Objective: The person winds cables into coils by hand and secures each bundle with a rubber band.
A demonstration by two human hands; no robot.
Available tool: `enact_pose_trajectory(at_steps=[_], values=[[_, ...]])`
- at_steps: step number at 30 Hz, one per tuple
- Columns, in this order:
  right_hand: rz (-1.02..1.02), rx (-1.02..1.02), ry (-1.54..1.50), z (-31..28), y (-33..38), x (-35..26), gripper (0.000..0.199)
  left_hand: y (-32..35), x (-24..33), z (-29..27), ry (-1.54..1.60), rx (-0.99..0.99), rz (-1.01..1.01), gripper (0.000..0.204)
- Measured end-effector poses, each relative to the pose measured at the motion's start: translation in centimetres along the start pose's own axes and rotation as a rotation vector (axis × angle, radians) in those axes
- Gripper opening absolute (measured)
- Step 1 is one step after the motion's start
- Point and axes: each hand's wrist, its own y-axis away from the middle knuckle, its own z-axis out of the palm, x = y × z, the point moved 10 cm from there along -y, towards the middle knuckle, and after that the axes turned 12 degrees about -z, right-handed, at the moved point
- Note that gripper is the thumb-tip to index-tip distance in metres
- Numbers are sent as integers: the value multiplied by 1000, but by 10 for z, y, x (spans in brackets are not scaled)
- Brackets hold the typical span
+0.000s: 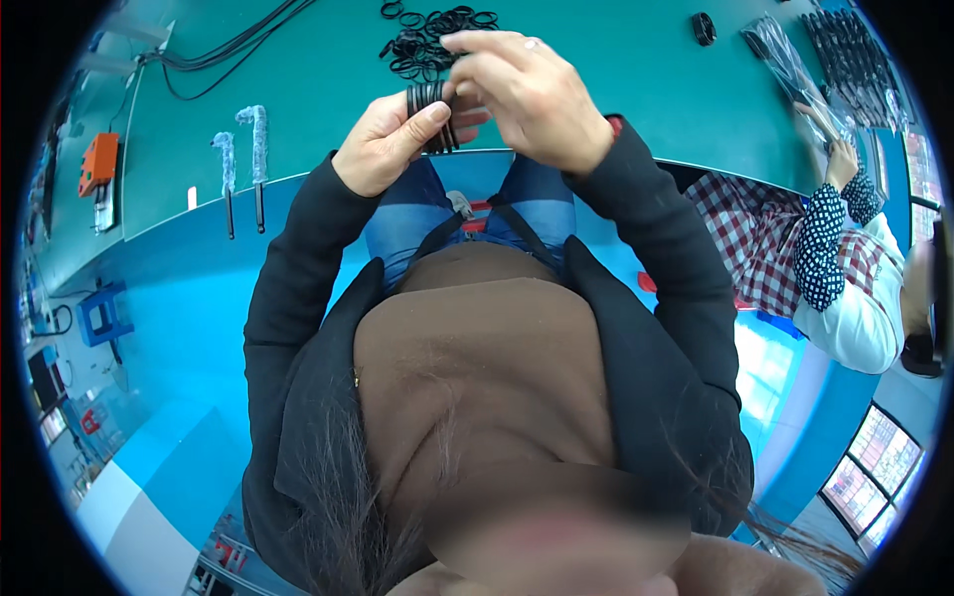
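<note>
1. Head view, twelve o'clock: my left fingers (424, 123) close around one stack of black rings (425, 95), packed too tightly to count.
2. My right fingers (487, 68) curl loosely by the stack's right side; I cannot tell whether they grip a ring.
3. Beyond, at twelve: one loose pile (422, 46), uncountable, on the green counter (646, 109).
4. Ten o'clock: two dark rods (260, 159) with pale wrapped tops, one orange device (98, 162).
</note>
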Motion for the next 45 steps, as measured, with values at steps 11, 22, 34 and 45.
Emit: enact_pose_trajectory(at_steps=[11,22,34,45], values=[[809,-157,-1404,89,47,17,60,-6,-1,26,-109,-181,44,30],[914,61,-1286,102,62,46,25,-7,9,-2,-154,79,62,26],[766,52,-1122,87,41,39,29,-6,-2,10,-192,86,-7,24],[394,-146,-805,118,-28,126,32,7,14,-63,-222,298,47,21]])
